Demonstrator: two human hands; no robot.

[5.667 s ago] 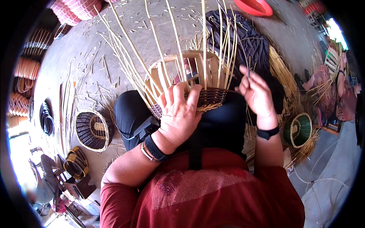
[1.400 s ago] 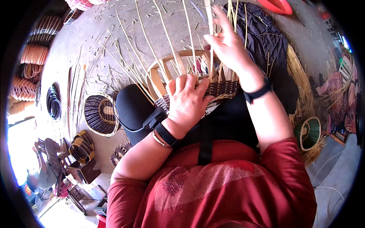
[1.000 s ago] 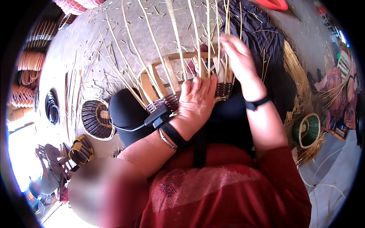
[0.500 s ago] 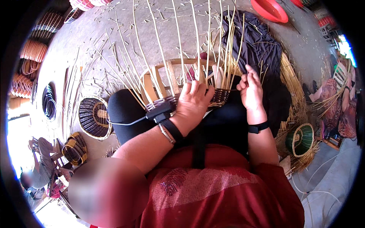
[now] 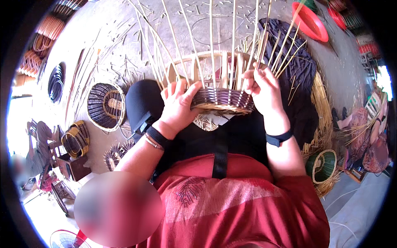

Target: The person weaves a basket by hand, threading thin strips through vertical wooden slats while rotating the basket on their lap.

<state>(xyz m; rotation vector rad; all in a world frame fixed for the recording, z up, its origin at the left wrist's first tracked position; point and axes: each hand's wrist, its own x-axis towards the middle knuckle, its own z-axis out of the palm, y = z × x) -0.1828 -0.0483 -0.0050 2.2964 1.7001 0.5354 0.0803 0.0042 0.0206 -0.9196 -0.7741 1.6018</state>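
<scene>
On my lap is a half-made basket [image 5: 223, 99], a dark brown woven band with a pale wooden frame and long pale upright rods rising from it. My left hand [image 5: 177, 105] grips the band's left side, fingers over its top edge. My right hand [image 5: 264, 93] is at the band's right end among the rods, fingers bent and pinched. What lies between them is too small to make out. Dark cloth [image 5: 289, 53] lies beyond it, with bundles of straw-coloured rods [image 5: 320, 103] beside that.
Around me are a dark basket [image 5: 99, 103], a yellow-and-black basket [image 5: 74, 138], a green basket [image 5: 320, 167], a red basin [image 5: 310, 22], a black coil [image 5: 56, 84] and stacked baskets [image 5: 49, 27]. Other people sit at far left [image 5: 39, 149] and far right [image 5: 359, 140].
My right hand has come down from high among the rods to the band's right end, its fingers now curled. My left hand has shifted left along the band, uncovering the woven middle.
</scene>
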